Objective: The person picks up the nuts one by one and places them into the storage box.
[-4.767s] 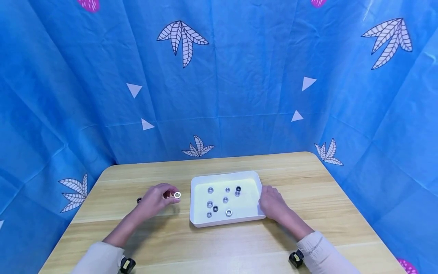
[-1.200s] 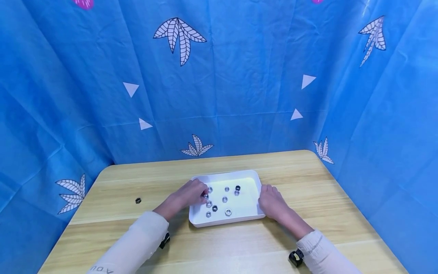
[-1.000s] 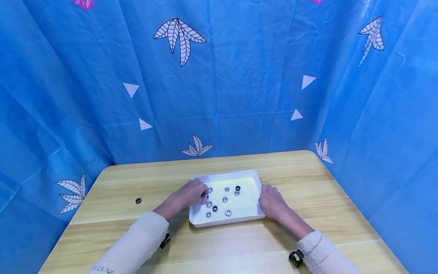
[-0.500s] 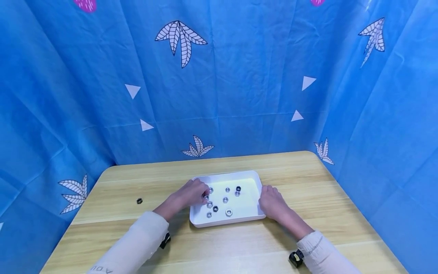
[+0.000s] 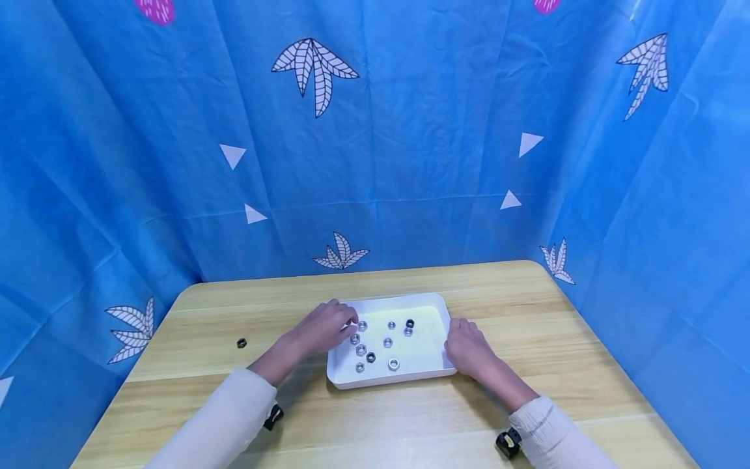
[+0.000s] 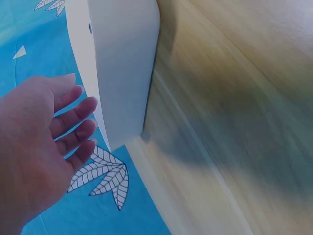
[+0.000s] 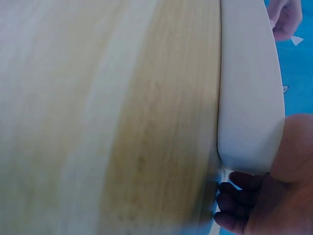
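Observation:
A white rectangular tray [image 5: 392, 379] sits on the table with several silver and black hex nuts spread inside. My left hand [image 5: 323, 327] hovers over the tray's left rim, its fingers loosely bent with nothing between them, as the left wrist view also shows. Just by its fingertips lies a silver nut [image 5: 355, 339] on the tray floor. My right hand [image 5: 471, 350] grips the tray's right end; in the right wrist view its fingers curl beside the tray's outer wall [image 7: 249, 98]. The thumb tip is hidden there.
A single black nut [image 5: 241, 342] lies on the wooden table [image 5: 387, 426] left of the tray. A blue patterned curtain [image 5: 433, 156] hangs behind the table and along both sides. Each wrist carries a small black camera.
My left hand brought a silver nut from left of the tray into it, let it go, then lifted slightly back with fingers loosened. My right hand has stayed at the tray's right end.

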Motion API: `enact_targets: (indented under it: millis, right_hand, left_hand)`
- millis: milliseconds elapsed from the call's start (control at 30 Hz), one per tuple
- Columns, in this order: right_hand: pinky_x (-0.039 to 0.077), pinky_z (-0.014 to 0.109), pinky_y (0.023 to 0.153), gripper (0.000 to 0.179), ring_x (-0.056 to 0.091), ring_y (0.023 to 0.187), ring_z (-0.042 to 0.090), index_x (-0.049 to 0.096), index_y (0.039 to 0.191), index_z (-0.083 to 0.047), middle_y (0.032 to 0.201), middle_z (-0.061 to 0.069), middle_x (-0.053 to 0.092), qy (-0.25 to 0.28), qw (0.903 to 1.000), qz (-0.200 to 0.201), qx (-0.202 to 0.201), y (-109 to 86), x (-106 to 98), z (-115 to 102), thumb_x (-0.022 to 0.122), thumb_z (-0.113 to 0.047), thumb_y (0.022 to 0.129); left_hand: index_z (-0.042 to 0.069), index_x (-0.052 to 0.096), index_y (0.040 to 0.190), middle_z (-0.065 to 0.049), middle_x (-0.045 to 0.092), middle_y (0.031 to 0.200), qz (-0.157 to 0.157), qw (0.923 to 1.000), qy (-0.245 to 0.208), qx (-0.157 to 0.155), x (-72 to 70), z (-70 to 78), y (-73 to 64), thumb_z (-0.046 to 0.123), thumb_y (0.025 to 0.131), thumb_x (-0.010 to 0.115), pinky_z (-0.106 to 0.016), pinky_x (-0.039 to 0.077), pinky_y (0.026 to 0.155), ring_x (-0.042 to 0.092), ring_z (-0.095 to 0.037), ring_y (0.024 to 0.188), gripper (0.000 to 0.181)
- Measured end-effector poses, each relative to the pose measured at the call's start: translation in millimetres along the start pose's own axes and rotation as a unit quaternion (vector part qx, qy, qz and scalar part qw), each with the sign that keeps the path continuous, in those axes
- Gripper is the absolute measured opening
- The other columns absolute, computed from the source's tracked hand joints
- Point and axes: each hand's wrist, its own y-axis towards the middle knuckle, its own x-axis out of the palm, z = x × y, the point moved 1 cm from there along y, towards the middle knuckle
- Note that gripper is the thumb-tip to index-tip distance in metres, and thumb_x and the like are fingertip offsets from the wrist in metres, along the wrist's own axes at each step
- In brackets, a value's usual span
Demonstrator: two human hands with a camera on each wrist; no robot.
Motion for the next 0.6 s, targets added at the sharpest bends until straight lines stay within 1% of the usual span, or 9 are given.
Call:
enact_targets:
  millis: [167,267,400,600]
  right_hand:
    - [0.05,0.051,0.086,0.031,0.049,0.09,0.033,0.051,0.117,0.014,0.099,0.02,0.052,0.001,1.0,-0.001,0.001,-0.4,0,1,0.054,-0.01,0.099]
    - [0.05,0.051,0.086,0.031,0.049,0.09,0.033,0.05,0.117,0.014,0.099,0.019,0.052,0.005,1.0,-0.003,0.003,-1.0,0,1,0.054,-0.011,0.099]
    - [0.05,0.052,0.086,0.03,0.05,0.09,0.034,0.051,0.116,0.014,0.099,0.02,0.052,0.008,1.0,0.001,0.0,-1.3,1,1,0.054,-0.01,0.099]
    - [0.05,0.052,0.085,0.03,0.051,0.089,0.034,0.051,0.116,0.015,0.1,0.022,0.054,0.002,0.9999,0.009,-0.009,-1.5,1,1,0.054,-0.009,0.098]
  left_hand:
    - [0.015,0.072,0.112,0.0,0.075,0.109,0.024,0.9996,0.013,-0.006,-4.1,-4.0,-9.3,0.026,0.102,0.065,-0.037,0.055,0.092,0.063,-0.018,0.102,0.016]
    - [0.015,0.071,0.115,-0.001,0.074,0.111,0.034,0.9992,0.018,-0.011,-3.5,-8.4,-15.4,0.026,0.103,0.064,-0.038,0.055,0.093,0.063,-0.018,0.104,0.018]
    - [0.013,0.07,0.118,-0.003,0.072,0.117,0.053,0.9982,0.028,-0.009,-1.7,-14.5,-24.2,0.025,0.103,0.063,-0.04,0.054,0.095,0.063,-0.019,0.107,0.021]
    - [0.01,0.069,0.12,-0.006,0.071,0.12,0.084,0.9956,0.041,-0.009,-2.5,-21.7,-36.2,0.023,0.102,0.064,-0.041,0.055,0.097,0.064,-0.022,0.11,0.023]
